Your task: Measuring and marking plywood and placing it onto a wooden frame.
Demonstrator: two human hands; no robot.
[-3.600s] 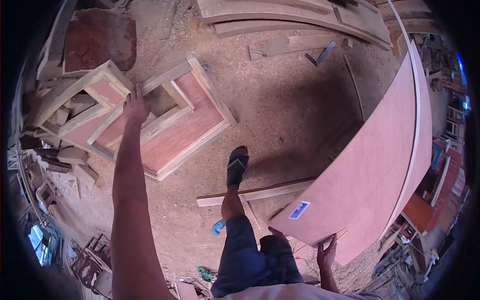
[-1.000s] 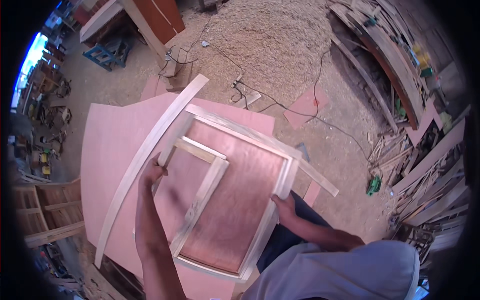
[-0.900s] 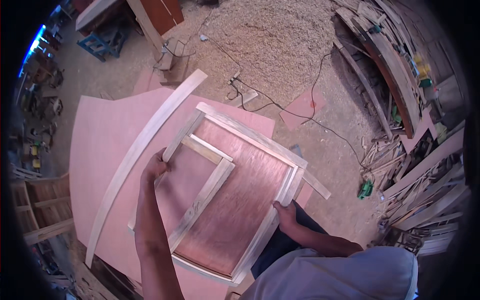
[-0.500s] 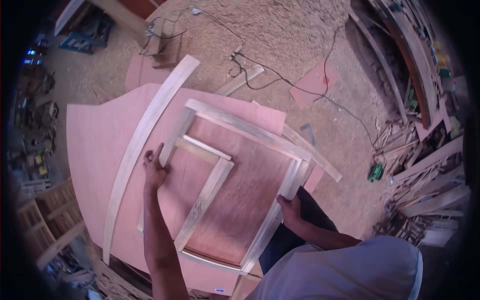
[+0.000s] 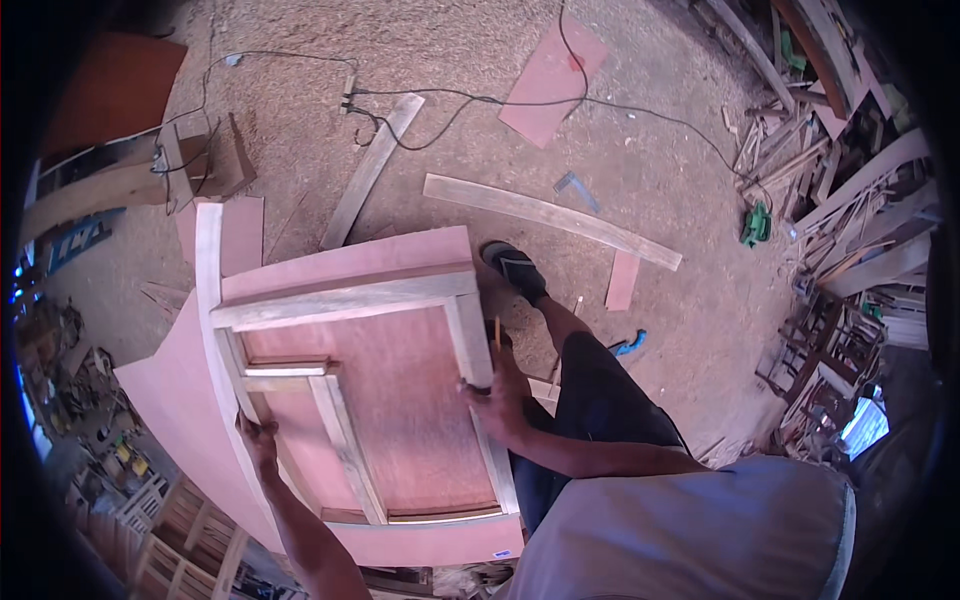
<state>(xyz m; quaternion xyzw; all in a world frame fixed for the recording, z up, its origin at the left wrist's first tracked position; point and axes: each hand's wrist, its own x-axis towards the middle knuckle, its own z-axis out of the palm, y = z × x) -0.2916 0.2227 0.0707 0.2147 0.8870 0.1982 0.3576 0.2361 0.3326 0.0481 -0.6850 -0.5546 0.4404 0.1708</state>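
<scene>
At lower left, the left hand (image 5: 260,442) pinches the wooden panel's (image 5: 350,302) edge while the right hand (image 5: 502,402), below centre, clasps its opposite side.

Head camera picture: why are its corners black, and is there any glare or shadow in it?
Head view: the round fisheye image probably leaves those corners black; a bright bluish-white patch glares near the right rim; a dusky area, perhaps shadow, darkens part of the plywood panel inside the wooden frame; clutter along the left rim is dim.
</scene>
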